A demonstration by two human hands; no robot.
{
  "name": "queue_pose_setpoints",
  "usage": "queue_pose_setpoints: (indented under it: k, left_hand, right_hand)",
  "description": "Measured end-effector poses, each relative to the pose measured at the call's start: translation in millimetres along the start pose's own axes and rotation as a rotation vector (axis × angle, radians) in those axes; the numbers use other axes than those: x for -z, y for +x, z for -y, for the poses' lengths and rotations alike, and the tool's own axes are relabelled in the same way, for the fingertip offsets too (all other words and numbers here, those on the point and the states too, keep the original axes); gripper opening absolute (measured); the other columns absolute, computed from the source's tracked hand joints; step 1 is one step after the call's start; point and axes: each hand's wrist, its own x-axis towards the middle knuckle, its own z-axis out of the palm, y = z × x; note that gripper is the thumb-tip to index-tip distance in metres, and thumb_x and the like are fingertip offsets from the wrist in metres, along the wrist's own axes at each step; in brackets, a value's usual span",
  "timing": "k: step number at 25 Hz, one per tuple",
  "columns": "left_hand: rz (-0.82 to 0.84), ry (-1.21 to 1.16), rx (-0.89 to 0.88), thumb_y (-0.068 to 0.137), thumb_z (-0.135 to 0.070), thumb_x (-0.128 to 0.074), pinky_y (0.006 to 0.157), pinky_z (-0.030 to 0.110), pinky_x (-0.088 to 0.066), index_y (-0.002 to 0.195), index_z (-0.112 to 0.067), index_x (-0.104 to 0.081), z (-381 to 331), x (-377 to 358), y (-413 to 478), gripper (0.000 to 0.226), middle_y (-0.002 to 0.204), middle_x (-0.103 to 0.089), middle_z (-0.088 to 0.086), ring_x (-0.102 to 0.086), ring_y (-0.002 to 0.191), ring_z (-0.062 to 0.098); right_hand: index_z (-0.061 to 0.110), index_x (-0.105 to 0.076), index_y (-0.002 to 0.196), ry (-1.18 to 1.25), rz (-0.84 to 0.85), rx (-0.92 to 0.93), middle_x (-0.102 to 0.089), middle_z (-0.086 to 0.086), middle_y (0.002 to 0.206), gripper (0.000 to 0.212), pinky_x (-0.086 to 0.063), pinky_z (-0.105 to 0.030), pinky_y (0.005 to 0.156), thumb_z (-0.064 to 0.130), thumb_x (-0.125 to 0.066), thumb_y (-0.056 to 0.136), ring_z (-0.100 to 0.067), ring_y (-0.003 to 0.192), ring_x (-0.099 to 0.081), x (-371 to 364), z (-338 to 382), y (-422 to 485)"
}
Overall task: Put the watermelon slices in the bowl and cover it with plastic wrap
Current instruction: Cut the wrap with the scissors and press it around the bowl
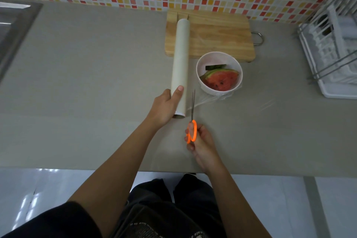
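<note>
A white bowl on the grey counter holds watermelon slices. Clear plastic wrap stretches from the long roll across and around the bowl, hard to see. My left hand grips the near end of the roll, which lies pointing away from me, left of the bowl. My right hand holds orange-handled scissors, blades pointing away, right beside the roll's near end at the film.
A wooden cutting board lies behind the bowl against the tiled wall. A white dish rack stands at the far right. A sink edge shows at the far left. The counter's front edge runs just under my forearms.
</note>
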Motion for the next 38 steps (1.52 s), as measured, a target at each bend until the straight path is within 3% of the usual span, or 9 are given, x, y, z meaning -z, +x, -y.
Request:
queue_pose_setpoints:
  k: [5,10,13,18,26,30,34,38]
  left_hand:
    - [-0.008,0.014,0.003,0.087,-0.067,-0.037,0.06,0.033,-0.042,0.077,-0.017,-0.05,0.4,0.0,0.4,0.053,0.08,-0.055,0.0,-0.055,0.071,0.017]
    - [-0.011,-0.006,0.006,0.087,-0.067,-0.038,0.061,0.033,-0.043,0.075,-0.017,-0.049,-0.3,1.8,0.0,0.053,0.077,-0.054,0.0,-0.053,0.068,0.017]
    - [-0.015,-0.019,0.0,0.088,-0.065,-0.039,0.059,0.032,-0.041,0.07,-0.019,-0.044,-0.4,-0.4,-2.0,0.05,0.073,-0.051,-0.001,-0.05,0.064,0.016]
    - [-0.011,-0.025,-0.002,0.089,-0.064,-0.039,0.062,0.032,-0.043,0.074,-0.02,-0.046,1.1,-1.1,-3.7,0.047,0.078,-0.053,-0.001,-0.053,0.07,0.018]
    - [-0.014,-0.007,-0.011,0.089,-0.065,-0.037,0.058,0.029,-0.037,0.071,-0.02,-0.045,1.1,-0.5,-4.5,0.049,0.076,-0.054,-0.001,-0.052,0.066,0.014]
    - [-0.006,-0.021,-0.007,0.088,-0.065,-0.037,0.058,0.028,-0.039,0.077,-0.017,-0.049,2.1,0.9,-5.0,0.051,0.079,-0.056,0.0,-0.054,0.068,0.015]
    - [-0.012,-0.021,-0.01,0.089,-0.063,-0.038,0.059,0.029,-0.038,0.071,-0.022,-0.045,3.5,0.8,-5.4,0.046,0.075,-0.054,-0.002,-0.052,0.066,0.014]
    - [-0.002,-0.046,-0.006,0.09,-0.063,-0.039,0.06,0.028,-0.041,0.077,-0.021,-0.05,5.4,0.1,-6.1,0.045,0.082,-0.059,-0.001,-0.057,0.071,0.013]
  right_hand:
    - [0.017,-0.051,0.087,-0.084,-0.011,-0.084,-0.052,0.004,0.073,0.012,-0.028,-0.014,0.037,0.027,-0.056,0.091,-0.002,0.051,-0.047,1.0,-1.1,-0.2]
    - [0.022,-0.052,0.082,-0.206,-0.023,-0.047,-0.054,0.01,0.074,0.022,-0.028,-0.013,0.037,0.043,-0.061,0.084,0.003,0.05,-0.051,-3.6,-6.2,0.3]
    - [0.024,-0.053,0.081,-0.212,-0.016,-0.014,-0.057,0.013,0.07,0.032,-0.029,-0.011,0.036,0.054,-0.062,0.073,0.004,0.05,-0.052,-5.7,-4.6,5.5]
    - [0.027,-0.059,0.086,-0.164,-0.001,0.057,-0.059,0.013,0.069,0.022,-0.031,-0.012,0.039,0.045,-0.066,0.077,0.004,0.051,-0.053,-1.7,-14.3,3.7]
    - [0.025,-0.055,0.083,-0.218,0.02,0.001,-0.056,0.014,0.073,0.041,-0.029,-0.011,0.037,0.063,-0.063,0.068,0.004,0.055,-0.053,-8.2,3.4,13.1]
    - [0.024,-0.057,0.083,-0.167,0.012,0.055,-0.057,0.012,0.069,0.025,-0.027,-0.012,0.037,0.047,-0.064,0.081,0.003,0.051,-0.05,-7.7,6.8,17.7]
    - [0.028,-0.052,0.077,-0.214,0.012,0.025,-0.061,0.02,0.061,0.025,-0.028,-0.01,0.037,0.052,-0.059,0.076,0.006,0.051,-0.051,-10.6,18.9,24.6]
    - [0.026,-0.052,0.075,-0.237,0.041,0.099,-0.055,0.016,0.053,0.027,-0.029,-0.011,0.039,0.051,-0.058,0.084,0.003,0.047,-0.045,-9.5,26.0,33.6]
